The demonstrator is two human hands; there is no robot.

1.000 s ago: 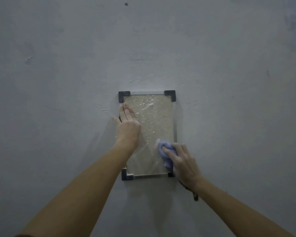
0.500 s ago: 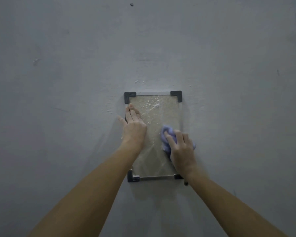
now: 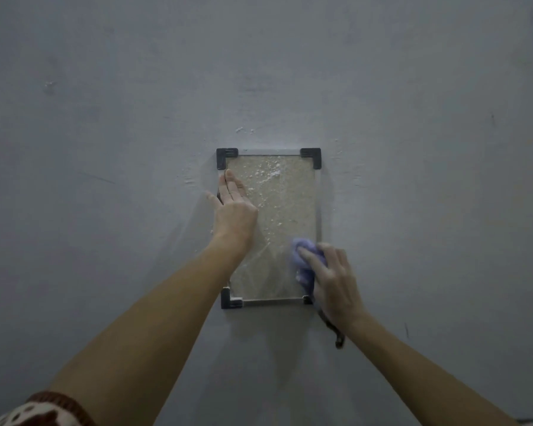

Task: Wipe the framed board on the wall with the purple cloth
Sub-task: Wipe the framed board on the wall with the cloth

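While the left hand [image 3: 235, 212] lies flat, fingers together, on the left edge of the framed board [image 3: 285, 207], the right hand [image 3: 333, 282] grips the purple cloth [image 3: 303, 265] at its lower right edge; the centre is uncovered.

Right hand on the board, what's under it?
The purple cloth, bunched, shows past the right hand's fingers against the framed board. The cloth's rest and most of the board's lower right corner are covered.

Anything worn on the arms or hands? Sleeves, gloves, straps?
No gloves: left hand and right hand are bare, as are both forearms. The left arm has a knit sleeve, dark red with a cream pattern, at the frame's bottom edge. A dark strap hangs at the right wrist; what it is can't be told.
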